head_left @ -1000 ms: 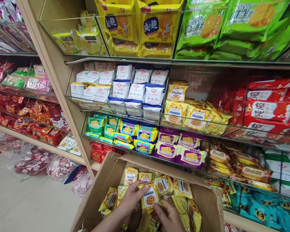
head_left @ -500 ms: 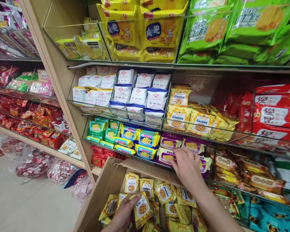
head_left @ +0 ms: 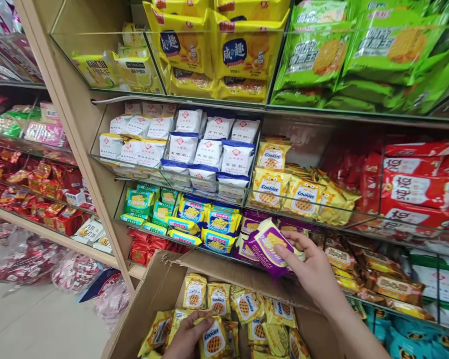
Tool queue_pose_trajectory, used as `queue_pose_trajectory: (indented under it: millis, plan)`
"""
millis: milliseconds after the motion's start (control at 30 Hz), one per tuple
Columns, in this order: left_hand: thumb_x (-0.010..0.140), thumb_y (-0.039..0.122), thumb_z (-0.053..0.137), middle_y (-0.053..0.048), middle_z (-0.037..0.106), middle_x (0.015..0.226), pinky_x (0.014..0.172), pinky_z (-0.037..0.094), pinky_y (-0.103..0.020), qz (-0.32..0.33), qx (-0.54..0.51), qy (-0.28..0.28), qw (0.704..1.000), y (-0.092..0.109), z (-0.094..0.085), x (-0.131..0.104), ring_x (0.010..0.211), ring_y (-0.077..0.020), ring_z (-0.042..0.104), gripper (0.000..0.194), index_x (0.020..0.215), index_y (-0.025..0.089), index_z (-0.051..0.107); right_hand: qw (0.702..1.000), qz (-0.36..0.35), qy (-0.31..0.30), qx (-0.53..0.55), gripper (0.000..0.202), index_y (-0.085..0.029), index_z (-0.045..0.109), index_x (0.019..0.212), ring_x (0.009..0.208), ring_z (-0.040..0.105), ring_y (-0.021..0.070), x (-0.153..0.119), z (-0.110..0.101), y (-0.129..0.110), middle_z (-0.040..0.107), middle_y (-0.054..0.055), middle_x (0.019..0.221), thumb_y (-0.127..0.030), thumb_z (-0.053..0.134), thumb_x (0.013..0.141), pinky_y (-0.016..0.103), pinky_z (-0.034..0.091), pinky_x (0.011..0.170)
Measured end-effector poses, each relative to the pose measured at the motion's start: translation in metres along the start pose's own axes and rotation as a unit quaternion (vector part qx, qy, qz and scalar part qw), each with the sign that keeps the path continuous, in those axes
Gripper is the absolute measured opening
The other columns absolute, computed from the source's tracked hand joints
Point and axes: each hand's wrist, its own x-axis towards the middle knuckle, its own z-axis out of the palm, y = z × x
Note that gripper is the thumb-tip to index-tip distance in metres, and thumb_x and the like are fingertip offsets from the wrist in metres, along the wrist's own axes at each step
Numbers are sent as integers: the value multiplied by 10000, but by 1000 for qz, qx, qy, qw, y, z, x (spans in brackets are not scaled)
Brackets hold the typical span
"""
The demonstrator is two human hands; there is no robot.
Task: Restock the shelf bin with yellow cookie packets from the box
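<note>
Head view, taking the cardboard box [head_left: 160, 294] as the landmark: the right hand [head_left: 314, 271] is raised above and beyond the box's far flap, fingers curled around a purple soda-biscuit packet [head_left: 267, 247], thumb on top, the packet lifted clear of the other purple packets [head_left: 247, 227] in the glass-fronted shelf bin just behind the box; its long axis runs slantwise, upper right to lower left, the free end pointing toward the blue packets [head_left: 217, 224] further left along that bin. The left hand [head_left: 187, 336] lies low inside the box, near its front edge, fingers closed over a yellow Cookies packet [head_left: 213, 341] that rests among the loose yellow packets [head_left: 247, 304] filling the box; more of the same yellow cookies [head_left: 269, 187] sit one shelf up from the box, above the right hand. The right hand is the nearer to the shelf; the left is well apart from it, down in the box.
</note>
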Motion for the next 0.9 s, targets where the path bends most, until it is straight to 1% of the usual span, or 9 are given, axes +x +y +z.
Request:
queue_pose_trajectory:
  millis: [67, 133, 233, 300, 433, 500, 633, 733, 900]
  plan:
    - [514, 317, 800, 51, 585, 482, 515, 407, -220, 35, 15, -7, 999, 10, 0, -5, 463, -103, 521, 301, 567, 176, 539, 997, -45, 18, -64, 388, -199, 563, 986, 845, 608, 188, -9, 0, 0, 638, 66, 954, -466, 643, 716, 288, 514, 723]
    - [472, 306, 799, 66, 547, 471, 481, 361, -201, 80, 32, -31, 996, 25, 5, -13, 458, -90, 471, 286, 592, 177, 574, 991, -63, -29, -117, 329, -231, 581, 981, 864, 608, 179, -24, 5, 0, 643, 43, 972, -445, 629, 737, 266, 509, 735]
    - [575, 475, 699, 57, 561, 501, 484, 377, -228, 151, 93, -97, 979, 53, 22, -29, 454, -119, 471, 458, 948, 219, 630, 976, -56, -154, -142, 287, -271, 613, 999, 877, 620, 176, -53, 18, -2, 657, 18, 996, -405, 629, 745, 252, 510, 756]
    - [635, 558, 643, 27, 599, 564, 548, 421, -251, 190, 146, -96, 966, 68, 36, -37, 522, -144, 513, 502, 1009, 224, 637, 976, -43, -183, -112, 287, -280, 617, 1004, 887, 626, 176, -69, 27, 1, 667, 11, 994, -383, 642, 737, 240, 509, 768]
    - [590, 606, 686, -27, 667, 736, 678, 448, -258, 210, 184, -64, 958, 79, 54, -41, 715, -185, 549, 441, 735, 191, 723, 987, -2, -163, 12, 354, -271, 584, 1051, 890, 638, 175, -84, 34, 16, 677, 26, 999, -383, 662, 724, 232, 518, 761]
    - [607, 618, 669, -16, 670, 727, 678, 448, -251, 199, 172, -72, 962, 75, 55, -40, 717, -181, 545, 446, 747, 199, 733, 985, 17, -167, 46, 346, -251, 581, 1053, 902, 638, 183, -87, 34, 24, 673, 50, 1016, -390, 644, 743, 249, 521, 770]
    - [507, 625, 728, 0, 662, 692, 676, 448, -247, 166, 105, -28, 980, 65, 58, -38, 697, -170, 537, 483, 731, 198, 724, 988, 51, -143, 38, 320, -217, 595, 1021, 905, 635, 196, -88, 32, 30, 671, 74, 1006, -410, 615, 766, 268, 524, 780]
    - [515, 633, 718, -8, 632, 653, 637, 436, -245, 174, 107, -42, 978, 68, 66, -40, 652, -155, 514, 496, 691, 169, 705, 988, 49, -148, 4, 342, -214, 601, 1029, 888, 636, 204, -84, 27, 26, 667, 78, 1017, -424, 617, 759, 279, 537, 754]
    - [629, 610, 659, 56, 505, 560, 560, 403, -238, 207, 138, -85, 965, 77, 76, -43, 526, -119, 485, 532, 955, 190, 640, 994, -6, -88, -62, 421, -219, 567, 1124, 906, 632, 224, -48, 7, 15, 633, 99, 1101, -439, 600, 767, 310, 545, 734]
